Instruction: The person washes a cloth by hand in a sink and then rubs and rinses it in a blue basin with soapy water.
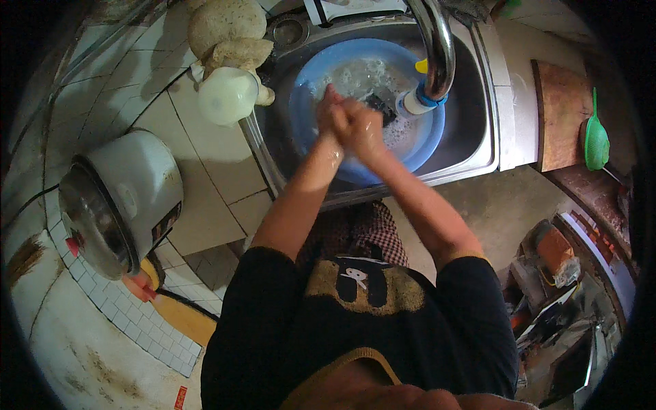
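My left hand (pixel 329 115) and my right hand (pixel 363 123) are pressed together, wet, over a blue plastic basin (pixel 437 134). Sudsy water (pixel 353 74) fills the basin, which sits in a stainless steel sink (pixel 469 110). The right hand's fingers wrap over the left; whether anything small lies between the palms is hidden. Just beyond the right hand, a dark object (pixel 382 108), perhaps cloth, lies in the water. A chrome faucet (pixel 441 56) with a blue and white nozzle (pixel 412 103) hangs over the basin's right side.
Left of the sink stand a pale rounded plastic container (pixel 228 96) and a stained, lumpy beige item (pixel 225 25). A white rice cooker (pixel 148 174) with a glass lid is further left. At right are a wooden board (pixel 561 115) and a green plastic strainer (pixel 596 143).
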Motion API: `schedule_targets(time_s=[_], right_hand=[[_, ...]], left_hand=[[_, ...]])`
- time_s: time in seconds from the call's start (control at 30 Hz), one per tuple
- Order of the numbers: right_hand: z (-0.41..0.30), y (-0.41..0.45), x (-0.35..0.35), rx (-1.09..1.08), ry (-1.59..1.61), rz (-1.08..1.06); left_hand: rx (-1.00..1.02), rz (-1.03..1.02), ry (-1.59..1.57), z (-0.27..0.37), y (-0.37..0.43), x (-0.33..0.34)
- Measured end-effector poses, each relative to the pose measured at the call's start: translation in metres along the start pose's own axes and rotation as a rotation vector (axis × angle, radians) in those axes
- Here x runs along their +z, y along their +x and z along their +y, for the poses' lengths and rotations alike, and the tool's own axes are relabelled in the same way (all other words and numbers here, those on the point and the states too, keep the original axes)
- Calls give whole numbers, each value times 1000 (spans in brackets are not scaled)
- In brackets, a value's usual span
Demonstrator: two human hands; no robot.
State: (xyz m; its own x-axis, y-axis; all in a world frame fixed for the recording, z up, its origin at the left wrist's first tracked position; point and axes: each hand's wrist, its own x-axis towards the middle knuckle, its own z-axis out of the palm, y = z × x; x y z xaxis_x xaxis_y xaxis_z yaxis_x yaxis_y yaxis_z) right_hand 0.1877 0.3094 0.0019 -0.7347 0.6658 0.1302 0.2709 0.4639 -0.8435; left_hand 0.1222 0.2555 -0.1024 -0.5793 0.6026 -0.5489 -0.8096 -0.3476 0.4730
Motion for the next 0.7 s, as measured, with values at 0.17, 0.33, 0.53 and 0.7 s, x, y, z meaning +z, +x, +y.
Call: schedule_targets(time_s=[0.17, 0.33, 0.53, 0.7], right_hand=[[31, 5, 6, 24, -62, -54], [33, 15, -13, 314, 63, -1], [1, -11, 12, -31, -46, -25], [60, 30, -25, 323, 76, -250]], left_hand=[[-64, 116, -164, -8, -17, 30], [-68, 315, 50, 4, -32, 63], [-133, 10, -70, 13, -14, 11], [-215, 403, 130, 15, -44, 61]])
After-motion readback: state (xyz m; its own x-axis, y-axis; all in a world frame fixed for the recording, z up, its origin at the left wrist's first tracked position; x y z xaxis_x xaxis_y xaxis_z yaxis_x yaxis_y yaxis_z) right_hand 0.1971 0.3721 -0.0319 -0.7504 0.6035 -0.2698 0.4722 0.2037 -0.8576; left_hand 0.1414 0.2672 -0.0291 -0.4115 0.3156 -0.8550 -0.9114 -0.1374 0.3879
